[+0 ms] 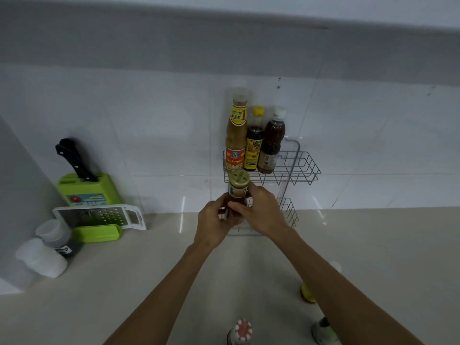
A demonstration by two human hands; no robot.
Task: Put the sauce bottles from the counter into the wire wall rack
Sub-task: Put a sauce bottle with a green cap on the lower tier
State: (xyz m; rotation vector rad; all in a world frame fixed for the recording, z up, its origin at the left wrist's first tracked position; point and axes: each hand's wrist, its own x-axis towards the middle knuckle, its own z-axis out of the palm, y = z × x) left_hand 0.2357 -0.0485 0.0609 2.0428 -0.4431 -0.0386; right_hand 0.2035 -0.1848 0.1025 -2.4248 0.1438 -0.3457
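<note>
Your left hand (216,224) and right hand (258,210) clasp the upright bottle (237,195) (gold cap up) just below the wire rack (302,168), its free space lying up-right.

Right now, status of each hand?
Left hand: closed around the lower body of the gold-capped sauce bottle.
Right hand: closed on the same bottle, from the other side.

I see a white glossy tiled wall (149,125) under a grey band (174,38), a beige counter (124,282), dim light, glare streaks low on tiles.
</note>
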